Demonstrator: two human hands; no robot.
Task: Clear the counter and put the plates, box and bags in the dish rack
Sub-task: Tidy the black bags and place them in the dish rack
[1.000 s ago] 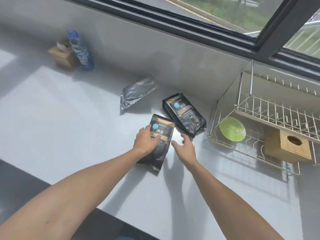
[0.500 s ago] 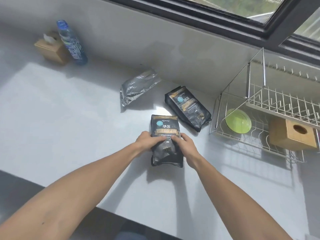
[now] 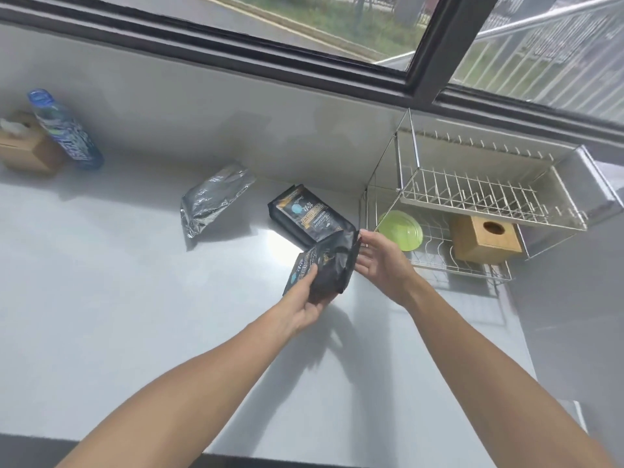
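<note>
My left hand (image 3: 305,300) grips a black coffee bag (image 3: 329,266) from below and holds it tilted above the counter. My right hand (image 3: 381,261) is open, its fingertips touching the bag's upper right edge. A second black bag (image 3: 309,217) lies flat on the counter just behind it. A silver foil bag (image 3: 212,199) lies further left. The wire dish rack (image 3: 489,194) stands at the right, with a green plate (image 3: 400,229) and a wooden box (image 3: 484,238) on its lower level.
A blue bottle (image 3: 64,131) and a tissue box (image 3: 25,145) stand at the far left against the wall. The rack's upper shelf (image 3: 472,201) holds nothing. A window runs along the back.
The black bag has been lifted off the counter and turned towards the rack. My right hand has let go of its side and opened at its edge.
</note>
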